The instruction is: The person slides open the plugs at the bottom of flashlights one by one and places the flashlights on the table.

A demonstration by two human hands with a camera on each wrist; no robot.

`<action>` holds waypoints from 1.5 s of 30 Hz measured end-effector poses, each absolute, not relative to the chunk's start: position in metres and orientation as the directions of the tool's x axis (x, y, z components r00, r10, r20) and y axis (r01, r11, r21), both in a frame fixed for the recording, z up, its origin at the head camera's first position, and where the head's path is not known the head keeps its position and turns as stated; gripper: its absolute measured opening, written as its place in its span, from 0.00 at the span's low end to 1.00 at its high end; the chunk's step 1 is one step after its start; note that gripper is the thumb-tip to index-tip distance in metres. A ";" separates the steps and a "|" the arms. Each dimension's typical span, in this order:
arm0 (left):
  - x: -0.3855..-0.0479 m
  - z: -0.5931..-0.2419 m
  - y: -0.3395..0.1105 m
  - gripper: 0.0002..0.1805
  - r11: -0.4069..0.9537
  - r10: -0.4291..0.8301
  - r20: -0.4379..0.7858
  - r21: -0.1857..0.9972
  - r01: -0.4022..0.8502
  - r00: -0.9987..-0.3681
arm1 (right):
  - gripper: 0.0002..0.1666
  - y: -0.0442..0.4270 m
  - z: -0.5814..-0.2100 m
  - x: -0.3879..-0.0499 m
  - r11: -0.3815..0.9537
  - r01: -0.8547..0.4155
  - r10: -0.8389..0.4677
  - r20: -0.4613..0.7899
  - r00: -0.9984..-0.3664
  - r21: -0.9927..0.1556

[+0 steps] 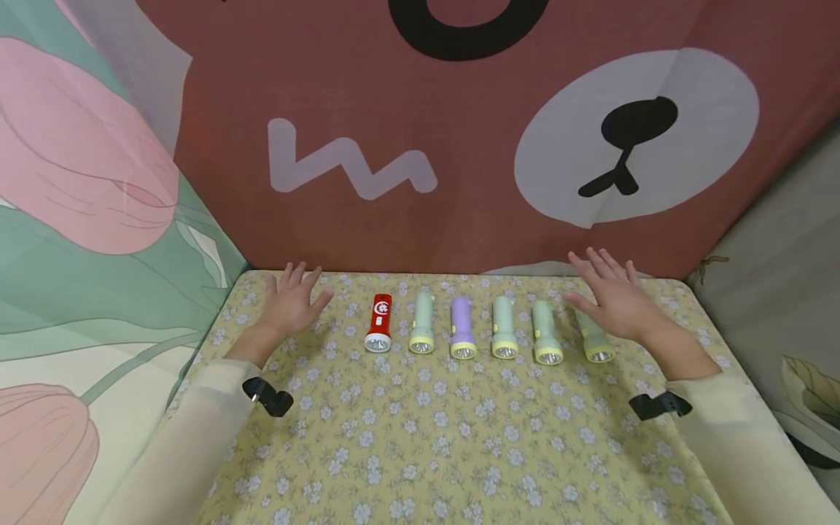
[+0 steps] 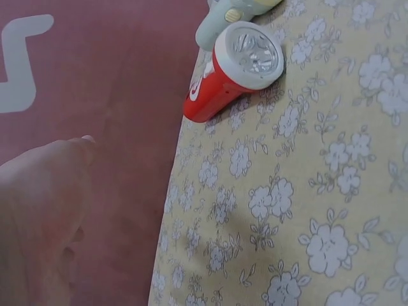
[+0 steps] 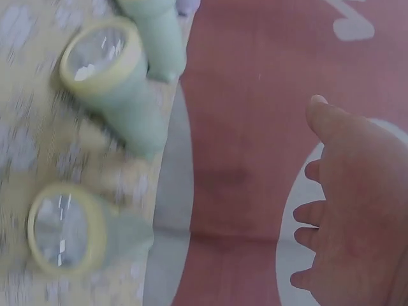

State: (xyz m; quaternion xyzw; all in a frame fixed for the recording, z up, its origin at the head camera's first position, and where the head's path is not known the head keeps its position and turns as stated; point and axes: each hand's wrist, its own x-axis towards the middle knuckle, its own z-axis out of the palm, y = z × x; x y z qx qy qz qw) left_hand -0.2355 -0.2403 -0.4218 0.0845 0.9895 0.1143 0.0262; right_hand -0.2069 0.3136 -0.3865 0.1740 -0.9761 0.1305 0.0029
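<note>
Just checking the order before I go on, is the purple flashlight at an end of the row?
No, the purple flashlight lies between two green flashlights.

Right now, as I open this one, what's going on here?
A person's left hand and right hand are both open, holding nothing. On the flowered cloth, from the left, lie a red flashlight, a green one, a purple one and three more green ones. The right hand partly hides the rightmost green one in the head view.
</note>
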 end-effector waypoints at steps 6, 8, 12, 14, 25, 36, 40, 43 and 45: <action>-0.237 -0.422 -0.233 0.36 0.940 0.203 -0.023 0.284 0.189 -0.979 | 0.46 0.284 -0.389 -0.211 0.889 -0.363 -0.364 0.049 -0.930 -0.280; -0.238 -0.424 -0.231 0.36 0.932 0.212 -0.021 0.304 0.195 -0.977 | 0.46 0.275 -0.391 -0.213 0.883 -0.368 -0.371 0.048 -0.927 -0.291; -0.243 -0.427 -0.227 0.37 0.904 0.212 -0.046 0.388 0.178 -0.976 | 0.46 0.260 -0.394 -0.215 0.873 -0.386 -0.387 0.058 -0.920 -0.298; -0.245 -0.429 -0.226 0.37 0.885 0.212 -0.061 0.436 0.165 -0.975 | 0.46 0.252 -0.395 -0.216 0.866 -0.398 -0.397 0.068 -0.915 -0.302; -0.251 -0.432 -0.223 0.37 0.858 0.221 -0.096 0.492 0.147 -0.971 | 0.46 0.206 -0.398 -0.215 0.838 -0.448 -0.444 0.088 -0.892 -0.311; -0.256 -0.434 -0.212 0.37 0.861 0.219 -0.112 0.490 0.138 -0.969 | 0.46 0.170 -0.402 -0.214 0.800 -0.507 -0.510 0.082 -0.856 -0.322; -0.255 -0.434 -0.211 0.37 0.865 0.225 -0.113 0.480 0.145 -0.968 | 0.46 0.161 -0.405 -0.215 0.784 -0.534 -0.532 0.098 -0.841 -0.318; -0.255 -0.434 -0.210 0.36 0.876 0.237 -0.107 0.453 0.165 -0.966 | 0.46 0.153 -0.407 -0.215 0.783 -0.541 -0.542 0.090 -0.836 -0.308; -0.256 -0.434 -0.210 0.36 0.885 0.243 -0.104 0.431 0.177 -0.964 | 0.46 0.148 -0.407 -0.215 0.782 -0.539 -0.544 0.079 -0.835 -0.313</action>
